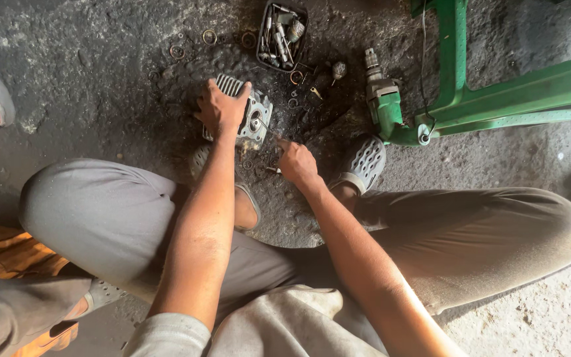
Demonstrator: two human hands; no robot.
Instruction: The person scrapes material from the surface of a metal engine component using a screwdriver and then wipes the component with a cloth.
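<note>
Left hand (221, 109) gripped the finned cylinder head (249, 116), sitting on the oily floor (100, 79) between the feet. Right hand (297, 162) pinched a small part beside it. Head looked stripped; loose washers (209, 36) and a parts tray (282, 33) suggested reassembly remained.

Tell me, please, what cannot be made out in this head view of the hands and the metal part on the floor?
- Finned metal part: its left side is hidden under the left hand.
- Right hand: whatever its fingers pinch is too small to identify.
- Black tray: its contents are too small to tell apart.
- Green frame: cut off by the top and right edges.
</note>
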